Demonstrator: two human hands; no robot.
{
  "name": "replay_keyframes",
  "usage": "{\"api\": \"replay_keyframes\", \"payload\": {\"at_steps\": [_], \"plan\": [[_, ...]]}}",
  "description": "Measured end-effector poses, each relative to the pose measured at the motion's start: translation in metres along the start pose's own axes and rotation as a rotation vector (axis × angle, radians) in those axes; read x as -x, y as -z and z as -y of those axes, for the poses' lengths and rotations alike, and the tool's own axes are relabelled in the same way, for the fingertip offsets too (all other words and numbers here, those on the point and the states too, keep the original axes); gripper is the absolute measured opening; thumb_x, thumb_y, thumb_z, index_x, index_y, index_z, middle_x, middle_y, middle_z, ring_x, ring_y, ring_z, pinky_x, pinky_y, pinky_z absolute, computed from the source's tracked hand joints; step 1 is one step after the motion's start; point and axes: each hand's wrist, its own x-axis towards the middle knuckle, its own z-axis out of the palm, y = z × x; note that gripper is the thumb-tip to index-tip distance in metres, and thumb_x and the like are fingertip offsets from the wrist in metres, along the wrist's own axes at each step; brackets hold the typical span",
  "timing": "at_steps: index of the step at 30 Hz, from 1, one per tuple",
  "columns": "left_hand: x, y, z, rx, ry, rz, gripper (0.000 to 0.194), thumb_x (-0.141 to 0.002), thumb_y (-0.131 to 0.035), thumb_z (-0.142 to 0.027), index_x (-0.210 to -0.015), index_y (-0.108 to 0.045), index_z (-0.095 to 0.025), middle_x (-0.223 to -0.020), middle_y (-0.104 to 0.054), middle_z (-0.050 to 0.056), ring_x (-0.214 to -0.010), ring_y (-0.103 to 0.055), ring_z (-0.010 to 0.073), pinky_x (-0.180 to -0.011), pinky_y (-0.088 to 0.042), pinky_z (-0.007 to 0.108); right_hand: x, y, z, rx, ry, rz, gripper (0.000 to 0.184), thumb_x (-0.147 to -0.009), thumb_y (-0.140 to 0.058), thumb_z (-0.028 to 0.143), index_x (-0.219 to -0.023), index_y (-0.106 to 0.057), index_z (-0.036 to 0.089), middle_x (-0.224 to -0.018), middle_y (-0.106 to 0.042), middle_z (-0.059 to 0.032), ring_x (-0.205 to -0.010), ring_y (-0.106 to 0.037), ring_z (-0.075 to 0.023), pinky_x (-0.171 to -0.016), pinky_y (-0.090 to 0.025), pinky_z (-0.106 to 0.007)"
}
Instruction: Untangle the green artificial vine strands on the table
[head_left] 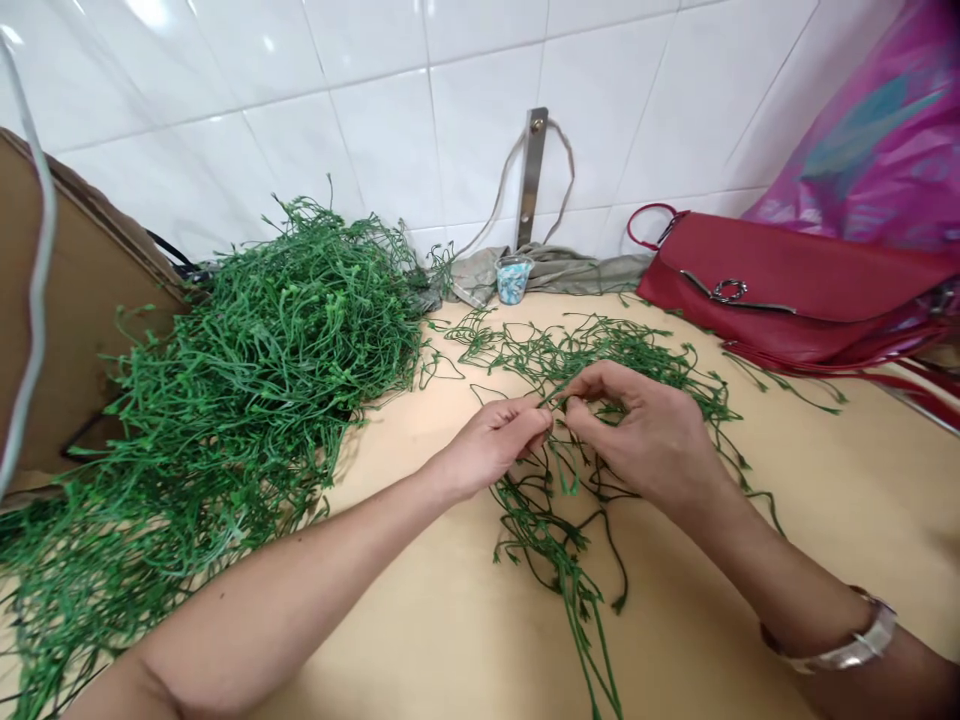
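The person's left hand (491, 447) is mostly closed, and its thumb and fingers pinch a thin green stem (553, 400). The right hand (637, 430) is half closed, with its fingers curled, and its fingertips (574, 405) hold a green stem too. The two hands are very close, almost touching. It is hard to tell if they hold the same stem.

A loose tangle of green plastic vines (555, 530) lies on the tan desk (420, 630), under and around the hands, and some of it hangs down from them. A much bigger heap of green vines (247, 350) sits at the left side of the desk, and it spills over the near left corner.

A sheet of brown cardboard (75, 300) stands up behind that heap, and a gray cord (37, 280) hangs in front of it. At the back edge of the desk are a gray cloth (480, 275) and a small clear cup with blue bits in it (514, 280). A red handbag (780, 285) lies at the back right, against a pink plastic bag (862, 130). A silver bangle (844, 640) sits on the right wrist. White tiles (375, 130) cover the wall, and a metal bracket (532, 175) is fixed there.
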Motion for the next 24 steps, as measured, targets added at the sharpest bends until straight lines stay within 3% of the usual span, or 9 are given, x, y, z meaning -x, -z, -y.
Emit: {"api": "replay_keyframes", "payload": {"at_steps": [4, 7, 9, 12, 16, 21, 24], "plan": [[0.002, 0.000, -0.003, 0.013, 0.007, -0.029, 0.041, -0.085, -0.056, -0.052, -0.063, -0.040, -0.020, -0.058, -0.033, -0.006, -0.055, -0.025, 0.0085, -0.055, -0.020, 0.027, -0.009, 0.005, -0.012, -0.101, -0.089, -0.024, 0.004, -0.075, -0.060, 0.025, -0.077, -0.063, 0.023, -0.073, -0.068, -0.0005, -0.068, -0.062, -0.0183, -0.063, -0.048, -0.031], [0.004, 0.002, -0.002, -0.061, 0.000, -0.067, 0.043, -0.088, -0.052, -0.055, -0.065, -0.044, -0.019, -0.062, -0.039, -0.005, -0.057, -0.029, 0.0092, -0.057, -0.024, 0.027, -0.016, 0.019, -0.023, -0.055, -0.128, -0.185, 0.006, -0.073, -0.064, 0.026, -0.078, -0.064, 0.023, -0.082, -0.071, -0.0055, -0.073, -0.065, -0.0221, -0.068, -0.052, -0.037], [0.003, 0.004, 0.000, -0.166, -0.035, -0.120, 0.041, -0.090, -0.054, -0.054, -0.071, -0.051, -0.018, -0.066, -0.043, -0.004, -0.061, -0.035, 0.0099, -0.059, -0.028, 0.026, -0.018, 0.025, -0.026, 0.001, -0.021, -0.262, 0.003, -0.075, -0.065, 0.024, -0.078, -0.064, 0.024, -0.090, -0.072, -0.0084, -0.084, -0.067, -0.0254, -0.074, -0.054, -0.040], [0.001, 0.006, 0.001, -0.285, -0.077, -0.252, 0.033, -0.086, -0.067, -0.049, -0.096, -0.059, -0.018, -0.069, -0.043, -0.007, -0.065, -0.039, 0.0104, -0.062, -0.032, 0.024, -0.016, 0.025, -0.021, 0.121, 0.266, -0.247, 0.007, -0.083, -0.062, 0.020, -0.078, -0.062, 0.026, -0.091, -0.071, -0.0078, -0.092, -0.067, -0.0268, -0.083, -0.054, -0.044], [0.001, 0.004, -0.005, -0.174, -0.068, -0.306, 0.043, -0.088, -0.066, -0.048, -0.117, -0.059, -0.018, -0.073, -0.045, -0.006, -0.066, -0.040, 0.0104, -0.061, -0.033, 0.024, -0.009, 0.014, -0.013, 0.261, 0.475, -0.231, 0.013, -0.088, -0.060, 0.015, -0.084, -0.063, 0.026, -0.088, -0.067, -0.0065, -0.090, -0.065, -0.0261, -0.084, -0.052, -0.045], [0.002, 0.002, -0.005, -0.206, -0.101, -0.241, 0.034, -0.088, -0.067, -0.049, -0.101, -0.065, -0.017, -0.075, -0.049, -0.005, -0.064, -0.039, 0.0090, -0.059, -0.031, 0.024, -0.001, 0.008, -0.011, 0.387, 0.583, -0.238, 0.008, -0.091, -0.062, 0.014, -0.088, -0.065, 0.021, -0.092, -0.064, -0.0092, -0.090, -0.061, -0.0250, -0.084, -0.049, -0.042], [0.002, 0.004, -0.002, -0.319, -0.146, -0.179, 0.035, -0.094, -0.058, -0.051, -0.087, -0.061, -0.017, -0.073, -0.050, -0.004, -0.066, -0.043, 0.0098, -0.062, -0.033, 0.024, 0.001, 0.006, -0.011, 0.392, 0.643, -0.195, 0.010, -0.093, -0.060, 0.013, -0.089, -0.065, 0.020, -0.090, -0.066, -0.0086, -0.086, -0.060, -0.0233, -0.081, -0.048, -0.038]]}}
